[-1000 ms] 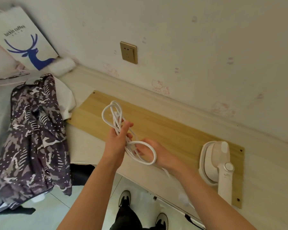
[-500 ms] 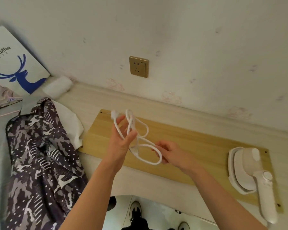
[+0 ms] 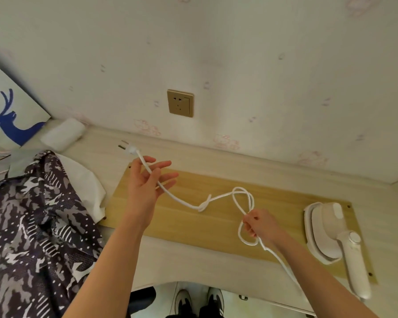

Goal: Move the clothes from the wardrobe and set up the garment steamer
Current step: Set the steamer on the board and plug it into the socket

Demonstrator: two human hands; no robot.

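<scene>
Hands drawn apart since half-second back; bundled cord (image 3: 182,201) now strung out between them, one small knot and a few loops remaining. Left hand (image 3: 147,187) holds cord just behind plug (image 3: 128,148), fingers splayed, thumb over it. Right hand (image 3: 260,223) pinches loops above wooden board (image 3: 193,228). Plug free, below wall socket (image 3: 180,103), not inserted. Steamer (image 3: 326,232) lies on board's right end, untouched. Patterned garment (image 3: 37,226) heaped at left: clothes part looks done. Left to do, by judgement: clear tangle, plug in.
</scene>
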